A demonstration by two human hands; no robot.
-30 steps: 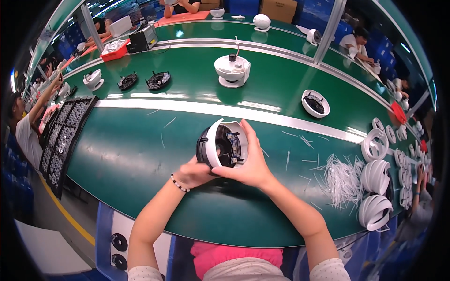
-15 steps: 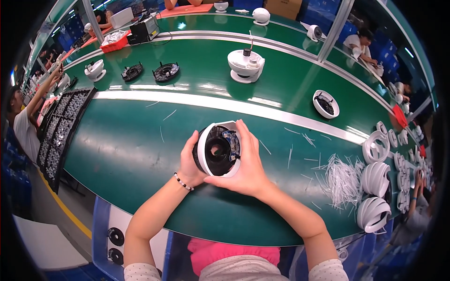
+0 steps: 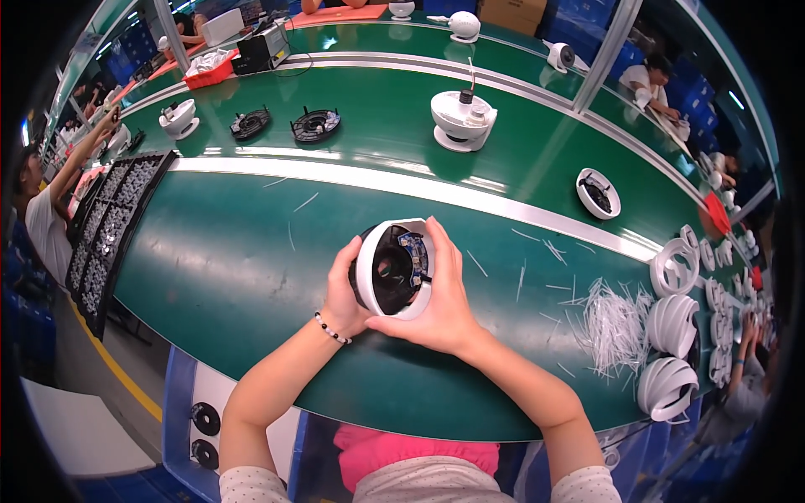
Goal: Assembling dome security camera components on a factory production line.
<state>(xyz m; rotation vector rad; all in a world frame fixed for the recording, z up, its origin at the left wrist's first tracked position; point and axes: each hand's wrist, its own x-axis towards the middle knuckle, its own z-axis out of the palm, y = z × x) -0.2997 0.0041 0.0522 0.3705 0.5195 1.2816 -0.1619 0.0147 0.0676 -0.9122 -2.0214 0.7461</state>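
Observation:
Above the near work surface, I hold a round white plastic housing (image 3: 366, 270) between both hands, tilted so that its inside shows. A black ring-shaped part (image 3: 392, 289) with a hole in the middle sits within it, and a small blue circuit board (image 3: 412, 250) lies along its right inner side. My left hand (image 3: 341, 295) wraps the housing's left side, a beaded bracelet on its wrist. Along the right rim lie the fingers of my right hand (image 3: 446, 306), its thumb across the bottom edge. The housing's back is hidden.
A heap of thin white strips (image 3: 614, 327) lies to the right, beside white slatted shells (image 3: 669, 390). At left stands a black tray (image 3: 113, 226) of small parts. Beyond a pale rail, the green belt (image 3: 369, 109) carries a white assembly (image 3: 459, 124), black rings (image 3: 316, 126) and a white bowl-shaped part (image 3: 598, 194).
Parts on the green belt have shifted to the right, among them the white assembly and the black rings. My hands and the housing have hardly moved.

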